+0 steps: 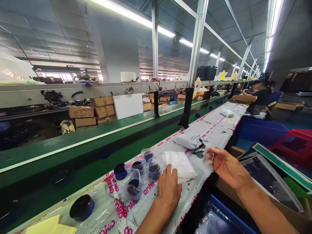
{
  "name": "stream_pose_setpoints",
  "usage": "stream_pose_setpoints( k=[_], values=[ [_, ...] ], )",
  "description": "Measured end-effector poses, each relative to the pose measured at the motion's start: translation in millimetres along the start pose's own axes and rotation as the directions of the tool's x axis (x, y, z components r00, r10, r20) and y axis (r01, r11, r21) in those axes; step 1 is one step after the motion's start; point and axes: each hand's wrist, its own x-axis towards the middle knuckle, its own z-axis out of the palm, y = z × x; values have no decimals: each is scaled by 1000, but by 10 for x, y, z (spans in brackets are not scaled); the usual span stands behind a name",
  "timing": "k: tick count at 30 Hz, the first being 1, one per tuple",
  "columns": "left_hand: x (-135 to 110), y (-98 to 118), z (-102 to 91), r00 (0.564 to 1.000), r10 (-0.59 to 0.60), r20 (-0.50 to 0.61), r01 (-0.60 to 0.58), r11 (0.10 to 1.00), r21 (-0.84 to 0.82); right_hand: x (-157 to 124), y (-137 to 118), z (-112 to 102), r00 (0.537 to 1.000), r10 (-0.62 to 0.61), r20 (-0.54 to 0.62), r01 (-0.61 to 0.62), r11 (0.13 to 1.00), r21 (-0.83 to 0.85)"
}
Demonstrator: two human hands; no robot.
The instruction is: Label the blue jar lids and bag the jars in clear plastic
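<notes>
Pressing down on a white packet [179,165] with the left hand [168,190] open and flat, right hand [226,167] pinching some clear plastic [208,155], bagged blue-rimmed rolls [138,175] just left of it.

1. Long white fluorescent ceiling tubes [131,16] light the hall brightly from overhead.
2. Small highlights glint on the clear plastic bags [134,185].
3. Shadows are soft, and it is darkest along the side of the green conveyor belt [60,175].
4. Wide-angle distortion tilts the silver metal uprights [198,42] and stretches the frame's edges.
5. Fine detail softens towards the far end of the hall [214,57].
</notes>
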Motion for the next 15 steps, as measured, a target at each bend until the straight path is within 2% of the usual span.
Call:
stream_pose_setpoints(
  k=[3, 6, 8, 11, 13, 15],
  values=[
    [-160, -44, -116, 997, 5, -78, -12, 995, -96, -179, 55, 241, 997, 43, 68, -44, 999, 15],
    [-384, -104, -437, 975, 1, -221, -90, 916, -392, -316, 210, 531, 969, 111, 221, -108, 994, -28],
    [-535, -142, -699, 962, -75, -262, -102, 791, -603, -390, 354, 735, 919, 175, 352, -151, 984, -95],
    [-730, -229, -992, 955, -216, -205, -59, 537, -841, -507, 605, 1062, 803, 295, 517, -227, 955, -193],
    [-854, -358, -1082, 951, -275, -139, -41, 333, -942, -584, 767, 1299, 715, 376, 590, -268, 926, -266],
    [-1010, -544, -1117, 947, -302, -111, -55, 188, -981, -656, 909, 1547, 630, 444, 637, -272, 894, -355]
  ],
)
